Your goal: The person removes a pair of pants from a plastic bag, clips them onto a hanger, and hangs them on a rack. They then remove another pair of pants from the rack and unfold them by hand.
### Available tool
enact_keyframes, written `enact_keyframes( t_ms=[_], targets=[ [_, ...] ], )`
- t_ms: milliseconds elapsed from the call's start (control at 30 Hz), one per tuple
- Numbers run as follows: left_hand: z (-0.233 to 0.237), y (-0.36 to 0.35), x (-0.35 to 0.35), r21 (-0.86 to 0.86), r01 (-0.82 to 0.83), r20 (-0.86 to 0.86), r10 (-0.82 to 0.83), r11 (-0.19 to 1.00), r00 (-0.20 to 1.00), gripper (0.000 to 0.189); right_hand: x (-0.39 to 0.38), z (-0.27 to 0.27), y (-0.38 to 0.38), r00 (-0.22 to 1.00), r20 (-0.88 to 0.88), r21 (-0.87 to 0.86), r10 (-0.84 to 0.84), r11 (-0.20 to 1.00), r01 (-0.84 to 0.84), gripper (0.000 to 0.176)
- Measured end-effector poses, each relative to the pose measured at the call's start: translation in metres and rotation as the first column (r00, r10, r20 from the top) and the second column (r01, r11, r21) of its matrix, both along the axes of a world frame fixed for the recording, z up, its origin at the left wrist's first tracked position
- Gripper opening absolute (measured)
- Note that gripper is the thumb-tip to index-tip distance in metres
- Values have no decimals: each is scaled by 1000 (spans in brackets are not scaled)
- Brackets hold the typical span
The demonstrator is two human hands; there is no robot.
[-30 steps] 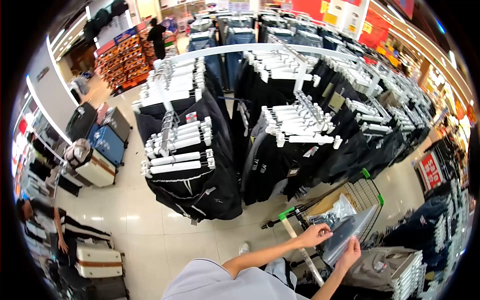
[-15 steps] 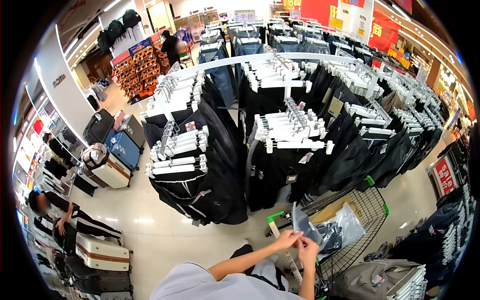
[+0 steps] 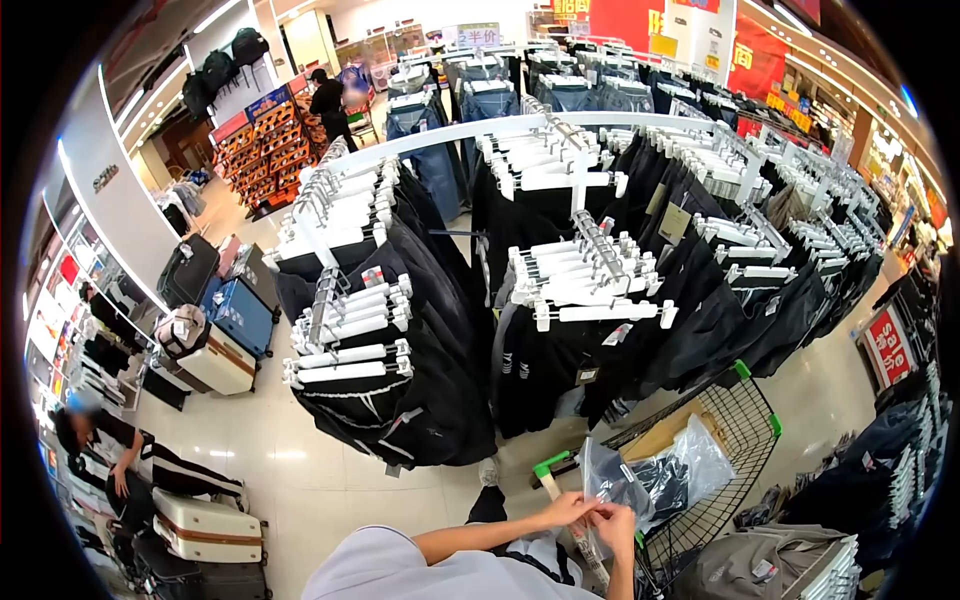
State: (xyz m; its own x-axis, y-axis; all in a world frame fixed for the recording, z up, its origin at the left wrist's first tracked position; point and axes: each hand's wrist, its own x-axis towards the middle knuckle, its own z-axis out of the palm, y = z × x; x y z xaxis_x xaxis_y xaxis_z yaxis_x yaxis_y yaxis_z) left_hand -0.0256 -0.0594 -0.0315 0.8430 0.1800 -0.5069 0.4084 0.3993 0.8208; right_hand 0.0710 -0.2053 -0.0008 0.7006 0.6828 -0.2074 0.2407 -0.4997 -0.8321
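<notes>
My left hand (image 3: 570, 509) and my right hand (image 3: 614, 524) are close together over the handle side of a shopping cart (image 3: 757, 410) with black wire walls and green corners. The fingers of both hands are closed on the edge of a clear plastic bag (image 3: 606, 472). It looks dark inside, but its contents are hard to make out. Beyond my hands, the cart holds a dark item in plastic (image 3: 662, 482), a crumpled clear bag (image 3: 703, 462) and brown cardboard (image 3: 648, 438).
Racks of black trousers (image 3: 440, 420) on white hangers (image 3: 350, 370) stand ahead. Grey clothes (image 3: 735, 562) hang at the lower right, near a red sale sign (image 3: 887, 345). Suitcases (image 3: 210, 528) line the left, where a person (image 3: 125, 455) bends over them. Another person (image 3: 328, 105) stands farther back.
The plastic bag has spread and hangs wider over the cart's near end. My hands have dropped slightly. One of my feet now shows ahead, near the rack. The view has shifted a little.
</notes>
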Motion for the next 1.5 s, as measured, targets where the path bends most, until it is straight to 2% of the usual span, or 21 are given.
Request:
enact_keyframes(
  t_ms=[100,133,200,267,333,400,467,533,633,700,733,767,800,833,867,933,967,1067,1267,1400,1500],
  targets=[
    [-6,12,2,-40,152,-29,-153,988,988,51,-9,-12,3,986,-143,14,-89,996,92,16],
    [2,16,2,-76,141,2,-142,987,990,54,-13,-7,6,973,-191,44,-130,989,141,15],
    [17,35,6,47,312,-17,-312,949,950,55,-20,-20,6,944,-256,63,-207,971,230,14],
    [3,46,14,142,391,-16,-393,909,919,55,-23,-38,8,906,-299,71,-300,940,334,18],
    [3,54,19,165,388,-9,-392,907,920,52,-29,-33,22,916,-220,50,-337,933,355,17],
    [-4,56,18,97,324,104,-333,941,937,54,-32,-40,28,767,-498,87,-404,857,508,15],
    [-14,64,26,55,319,86,-322,946,943,56,-34,-42,36,776,-419,37,-471,845,533,11],
    [-10,63,20,-4,265,96,-263,964,960,62,-39,-16,49,705,-539,81,-461,805,588,8],
    [-3,67,17,6,268,122,-267,963,956,64,-37,-34,43,691,-609,131,-390,809,573,8],
    [3,61,13,386,203,135,-272,900,953,64,-35,-40,35,641,-712,207,-285,788,580,9],
    [4,53,11,386,186,136,-255,903,957,64,-34,-39,31,647,-712,208,-273,798,565,9],
    [3,47,7,508,75,176,-189,858,966,60,-32,-41,30,561,-789,204,-252,754,625,7],
    [0,41,5,617,-36,223,-131,786,966,56,-31,-43,28,467,-856,190,-222,705,683,5],
    [-4,35,7,709,-146,279,-83,690,957,52,-26,-56,21,478,-865,226,-154,730,644,5],
    [-7,32,9,717,-151,276,-78,680,958,52,-21,-62,18,478,-867,234,-140,733,638,5],
    [-13,26,-2,885,-136,217,-135,445,967,50,-31,-65,18,437,-891,226,-124,714,662,5],
    [-15,26,0,876,-215,294,-125,432,948,43,-32,-64,15,441,-892,232,-97,740,631,6],
    [6,26,2,890,-153,220,-112,430,969,45,-34,-78,13,470,-874,252,-124,712,656,9],
    [-5,29,9,931,-187,243,-146,315,959,46,-31,-88,18,541,-835,325,-103,701,635,9],
    [-3,41,14,936,-182,240,-167,302,956,46,-29,-89,31,608,-773,330,-180,705,628,9],
    [0,40,22,937,-163,222,-166,309,961,45,-24,-95,32,713,-654,364,-252,721,589,9]
  ],
)
